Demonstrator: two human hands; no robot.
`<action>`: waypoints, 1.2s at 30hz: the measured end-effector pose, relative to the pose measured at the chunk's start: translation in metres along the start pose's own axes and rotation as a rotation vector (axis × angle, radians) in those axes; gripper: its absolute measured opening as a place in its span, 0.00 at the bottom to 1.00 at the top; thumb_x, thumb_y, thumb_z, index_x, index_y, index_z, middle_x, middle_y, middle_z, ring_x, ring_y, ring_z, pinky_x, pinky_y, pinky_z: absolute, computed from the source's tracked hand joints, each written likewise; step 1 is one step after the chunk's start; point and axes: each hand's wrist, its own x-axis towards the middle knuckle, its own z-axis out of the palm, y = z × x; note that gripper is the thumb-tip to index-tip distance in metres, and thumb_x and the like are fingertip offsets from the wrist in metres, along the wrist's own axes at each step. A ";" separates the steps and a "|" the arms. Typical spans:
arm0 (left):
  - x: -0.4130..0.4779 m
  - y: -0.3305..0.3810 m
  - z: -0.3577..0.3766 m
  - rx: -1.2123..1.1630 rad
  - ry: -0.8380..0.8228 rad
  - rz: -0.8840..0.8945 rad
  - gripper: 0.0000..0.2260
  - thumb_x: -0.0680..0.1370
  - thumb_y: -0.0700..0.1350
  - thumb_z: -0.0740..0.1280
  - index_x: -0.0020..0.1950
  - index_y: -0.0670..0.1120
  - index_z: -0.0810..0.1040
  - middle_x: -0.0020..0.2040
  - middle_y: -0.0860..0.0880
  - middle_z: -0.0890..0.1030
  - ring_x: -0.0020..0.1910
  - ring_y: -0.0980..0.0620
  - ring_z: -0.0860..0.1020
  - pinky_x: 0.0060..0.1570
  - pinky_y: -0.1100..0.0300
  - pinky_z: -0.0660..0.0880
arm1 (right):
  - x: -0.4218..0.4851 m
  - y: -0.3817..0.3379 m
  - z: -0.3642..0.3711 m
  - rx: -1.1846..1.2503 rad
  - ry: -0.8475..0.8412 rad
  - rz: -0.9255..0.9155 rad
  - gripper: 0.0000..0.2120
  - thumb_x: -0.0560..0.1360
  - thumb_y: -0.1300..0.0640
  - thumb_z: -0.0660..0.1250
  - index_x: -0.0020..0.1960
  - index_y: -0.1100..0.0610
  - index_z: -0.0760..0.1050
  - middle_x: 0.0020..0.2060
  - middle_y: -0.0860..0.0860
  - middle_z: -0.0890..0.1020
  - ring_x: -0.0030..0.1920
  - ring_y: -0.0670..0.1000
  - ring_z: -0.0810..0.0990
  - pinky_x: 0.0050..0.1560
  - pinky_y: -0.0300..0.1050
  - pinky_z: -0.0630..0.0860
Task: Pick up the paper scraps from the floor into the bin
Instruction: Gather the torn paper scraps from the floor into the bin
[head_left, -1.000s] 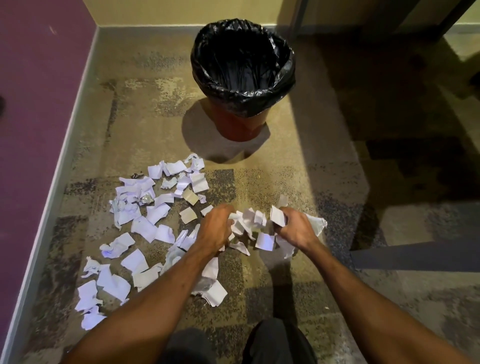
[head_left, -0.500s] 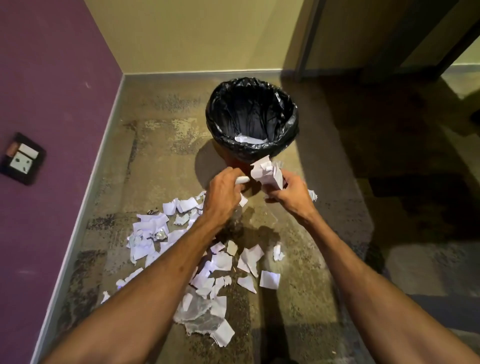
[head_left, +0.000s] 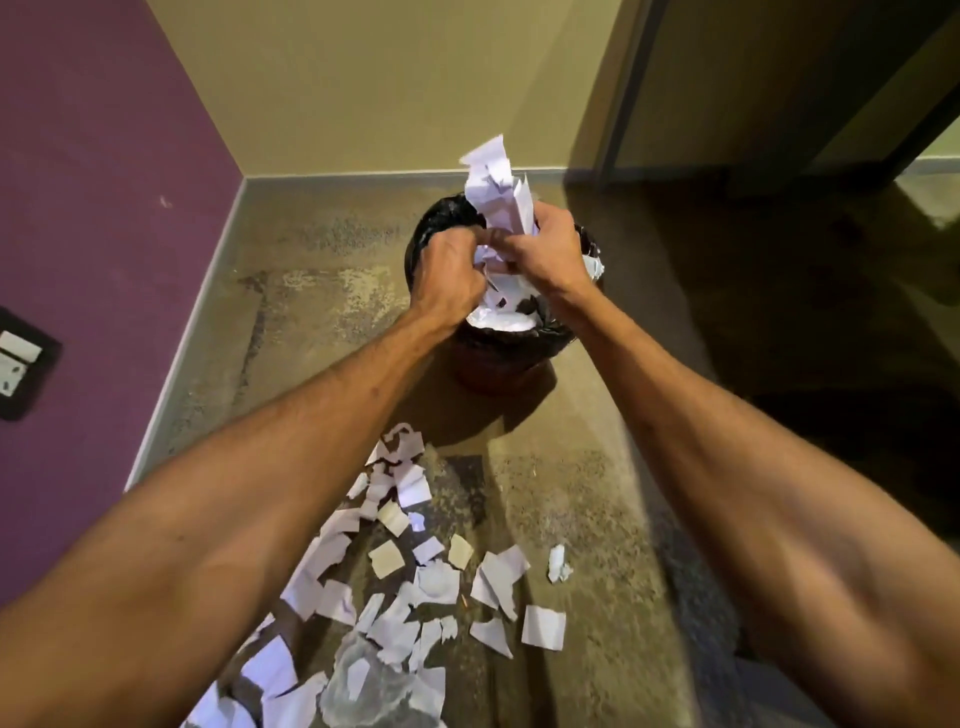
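Both hands are over the bin, a round orange-brown bin lined with a black bag. My left hand and my right hand press together on a bunch of white paper scraps that sticks up above the fingers. More white paper lies inside the bin below the hands. Several loose scraps lie scattered on the floor nearer to me, partly hidden under my left forearm.
The bin stands near a room corner with a purple wall to the left and a beige wall behind. A dark wall socket plate sits low on the purple wall. A dark doorway lies to the right.
Both hands rose from the floor with the gathered scraps and moved forward from in front of the bin to above its opening. Some scraps fell back onto the floor.
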 end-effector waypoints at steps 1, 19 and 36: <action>0.006 -0.005 0.006 0.008 -0.010 -0.014 0.22 0.72 0.30 0.70 0.62 0.49 0.86 0.52 0.47 0.88 0.49 0.47 0.85 0.48 0.52 0.84 | 0.009 0.008 0.005 0.002 0.028 0.033 0.13 0.73 0.63 0.79 0.56 0.62 0.83 0.50 0.60 0.88 0.49 0.59 0.90 0.46 0.55 0.88; 0.032 -0.048 0.022 -0.027 0.009 -0.072 0.14 0.82 0.51 0.69 0.64 0.47 0.81 0.61 0.47 0.83 0.61 0.48 0.80 0.63 0.53 0.77 | 0.063 0.063 0.004 -0.557 0.137 0.275 0.35 0.64 0.25 0.71 0.56 0.53 0.80 0.51 0.53 0.85 0.51 0.55 0.85 0.54 0.55 0.84; -0.122 -0.028 0.044 0.053 0.098 0.446 0.10 0.86 0.41 0.61 0.64 0.46 0.80 0.54 0.49 0.80 0.50 0.53 0.74 0.47 0.65 0.71 | -0.115 0.089 -0.050 -0.643 0.323 -0.279 0.08 0.79 0.51 0.65 0.46 0.52 0.80 0.36 0.47 0.82 0.37 0.48 0.80 0.39 0.49 0.79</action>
